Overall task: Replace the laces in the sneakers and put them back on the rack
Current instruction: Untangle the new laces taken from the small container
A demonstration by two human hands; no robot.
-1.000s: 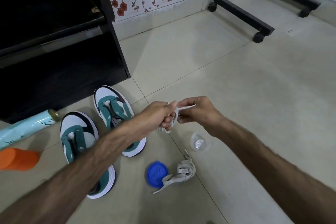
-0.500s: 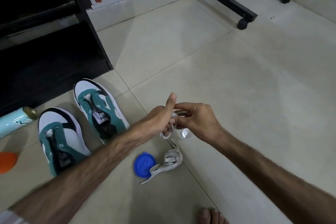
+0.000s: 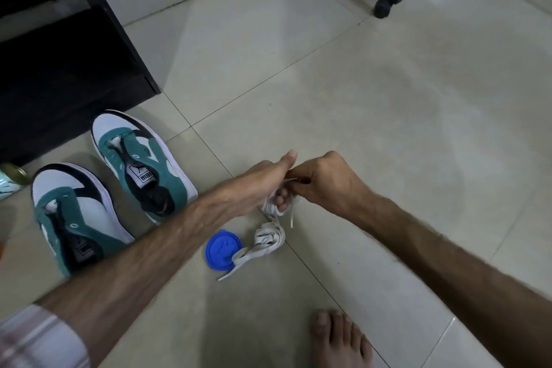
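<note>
Clear cup gone, perhaps behind right hand (image 3: 324,181).

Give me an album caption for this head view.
Both hands, left hand and right hand, wind a white lace beside two unlaced sneakers.

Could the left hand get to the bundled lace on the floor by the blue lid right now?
Probably not yet: the left hand grips a white lace that the right hand also pinches. The bundled lace lies just below on the floor, uncovered, partly over the blue lid.
</note>
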